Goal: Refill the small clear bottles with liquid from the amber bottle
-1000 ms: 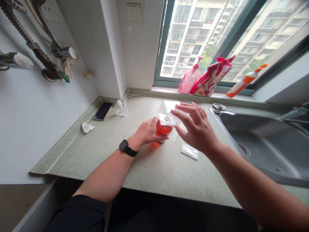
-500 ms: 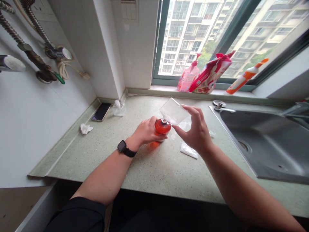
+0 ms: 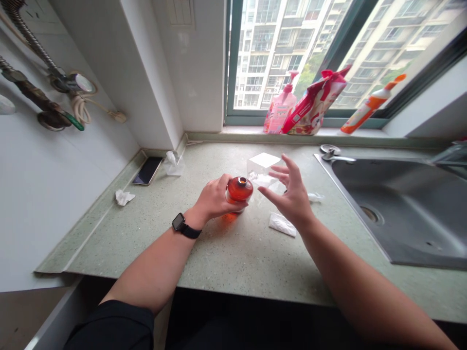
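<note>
My left hand (image 3: 215,197), with a black watch on its wrist, is wrapped round a bottle of orange-red liquid (image 3: 239,192). That bottle stands upright on the counter, its dark-rimmed mouth uncapped. Just behind it, to the right, is a clear square-sided bottle (image 3: 264,160) with a bright flat face on top and its neck pointing toward the orange-red bottle. My right hand (image 3: 290,192) is beside the clear bottle with thumb and fingers spread. Its rear fingers overlap the clear bottle's edge, and I cannot tell whether they touch. A folded white tissue (image 3: 282,224) lies below the right hand.
A metal sink (image 3: 412,214) is set into the counter (image 3: 146,243) at right. A phone (image 3: 148,170), crumpled plastic (image 3: 174,163) and a crumpled tissue (image 3: 124,197) lie at left. The windowsill holds a pink pump bottle (image 3: 279,112), a red bag (image 3: 315,104) and an orange-white bottle (image 3: 368,112).
The clear bottle has moved from above the orange-red bottle's mouth to behind it. My right hand's fingers have spread away from it. The left hand still grips the orange-red bottle.
</note>
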`<state>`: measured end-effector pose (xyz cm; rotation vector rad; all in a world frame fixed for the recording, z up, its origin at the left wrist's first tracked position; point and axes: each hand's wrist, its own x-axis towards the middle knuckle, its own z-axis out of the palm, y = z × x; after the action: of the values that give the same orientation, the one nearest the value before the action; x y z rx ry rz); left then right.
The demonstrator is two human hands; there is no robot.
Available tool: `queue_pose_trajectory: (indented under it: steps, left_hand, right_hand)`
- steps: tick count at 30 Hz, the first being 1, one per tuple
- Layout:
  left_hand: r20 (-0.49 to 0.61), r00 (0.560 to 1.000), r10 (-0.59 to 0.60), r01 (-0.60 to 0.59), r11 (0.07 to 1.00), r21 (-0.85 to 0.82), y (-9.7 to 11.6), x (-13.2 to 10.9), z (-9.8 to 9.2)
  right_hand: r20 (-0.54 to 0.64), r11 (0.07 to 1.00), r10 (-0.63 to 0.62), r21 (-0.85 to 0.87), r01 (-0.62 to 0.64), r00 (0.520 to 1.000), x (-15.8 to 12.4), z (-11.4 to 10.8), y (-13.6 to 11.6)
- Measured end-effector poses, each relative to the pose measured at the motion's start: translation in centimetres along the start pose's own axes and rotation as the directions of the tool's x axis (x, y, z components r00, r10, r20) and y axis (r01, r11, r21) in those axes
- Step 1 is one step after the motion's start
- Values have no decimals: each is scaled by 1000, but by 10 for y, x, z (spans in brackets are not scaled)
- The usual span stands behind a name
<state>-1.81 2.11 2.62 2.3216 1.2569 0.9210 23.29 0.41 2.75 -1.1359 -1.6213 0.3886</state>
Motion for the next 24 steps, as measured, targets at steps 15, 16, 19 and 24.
queue_pose_trajectory:
  steps: [15,16,19,24]
  left_hand:
    - [-437,855,-279,205,956,-211,-50,17,-11]
    - [-464,833,-300,217,950,-226,-55,18,-10]
    - [-515,789,-336,241,939,-244,-69,20,-6]
    - [-490,779,-391,316,920,-231,-78,20,-2]
  right_hand:
    - [149,717,524,455,-529,839,10,8,37]
    - [165,705,531,459,-541,831,10,9,37]
    - [202,668,554,471,-576,807,11,9,34]
    - [248,602,578,514,-611,778,10,9,28]
